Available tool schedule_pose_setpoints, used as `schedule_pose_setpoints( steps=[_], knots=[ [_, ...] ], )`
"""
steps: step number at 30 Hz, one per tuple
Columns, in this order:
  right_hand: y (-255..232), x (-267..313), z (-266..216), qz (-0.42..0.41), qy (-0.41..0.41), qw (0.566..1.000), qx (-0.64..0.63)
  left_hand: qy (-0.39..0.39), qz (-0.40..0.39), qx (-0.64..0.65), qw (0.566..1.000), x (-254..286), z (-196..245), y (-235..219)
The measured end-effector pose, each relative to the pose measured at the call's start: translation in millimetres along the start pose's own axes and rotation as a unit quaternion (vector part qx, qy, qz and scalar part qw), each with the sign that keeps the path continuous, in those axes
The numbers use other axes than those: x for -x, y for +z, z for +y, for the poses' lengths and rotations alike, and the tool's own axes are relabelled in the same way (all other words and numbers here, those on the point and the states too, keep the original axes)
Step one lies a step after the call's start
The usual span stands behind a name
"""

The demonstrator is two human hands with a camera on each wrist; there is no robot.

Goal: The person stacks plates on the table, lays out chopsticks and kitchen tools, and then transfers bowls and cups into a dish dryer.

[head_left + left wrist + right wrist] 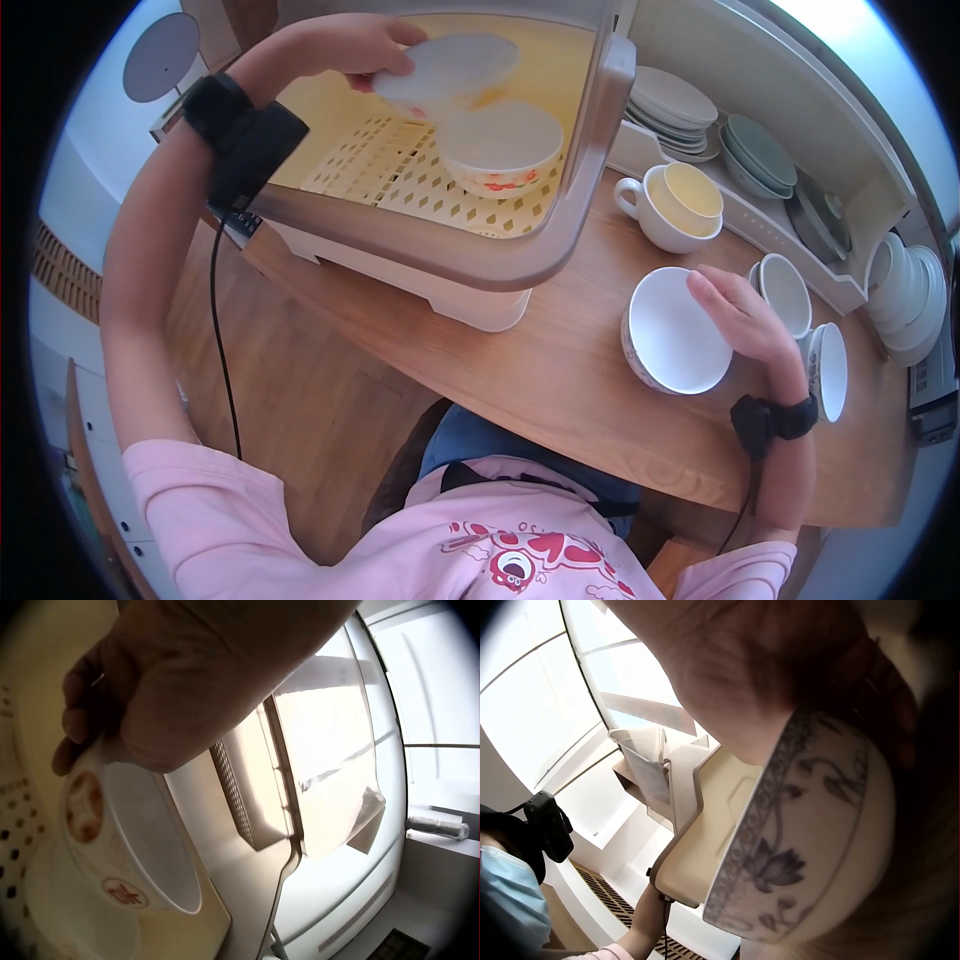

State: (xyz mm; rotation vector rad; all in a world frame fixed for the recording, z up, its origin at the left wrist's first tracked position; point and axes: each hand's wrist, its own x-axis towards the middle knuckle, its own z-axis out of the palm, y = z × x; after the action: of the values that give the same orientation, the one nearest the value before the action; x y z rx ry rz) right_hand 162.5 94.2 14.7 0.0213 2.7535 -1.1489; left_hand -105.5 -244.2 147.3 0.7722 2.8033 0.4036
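Note:
My left hand (365, 48) grips the rim of a white bowl (450, 65), tilted inside a cream dish cabinet (570, 265). Red and orange marks show on this bowl's outer wall in the left wrist view. Just below it, a second white bowl (500, 140) with a red flower pattern rests on the cabinet's perforated rack (400, 160). Over at the right, my right hand (745, 315) holds a white bowl (675, 340) by its side, thumb at the rim and mouth facing up toward me. Blue-grey flowers cover that bowl's outside (795, 832) in the right wrist view.
Behind the right-hand bowl stands a white mug (655, 220) with a yellow cup (693, 190) in it. White cups (785, 295) and another bowl (830, 370) sit beside my right wrist. Stacked plates (672, 98) and green-grey dishes (757, 155) fill a rack along the wooden table's (580, 370) back.

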Motion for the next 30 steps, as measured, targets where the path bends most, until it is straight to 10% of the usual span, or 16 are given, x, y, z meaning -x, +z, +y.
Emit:
schedule_pose_setpoints(
  steps=[30],
  knots=[
    [5,2,3,0.025,-0.022,0.999,0.003,0.064,-0.108,-0.021,0.992,-22,13,51]
  ],
)
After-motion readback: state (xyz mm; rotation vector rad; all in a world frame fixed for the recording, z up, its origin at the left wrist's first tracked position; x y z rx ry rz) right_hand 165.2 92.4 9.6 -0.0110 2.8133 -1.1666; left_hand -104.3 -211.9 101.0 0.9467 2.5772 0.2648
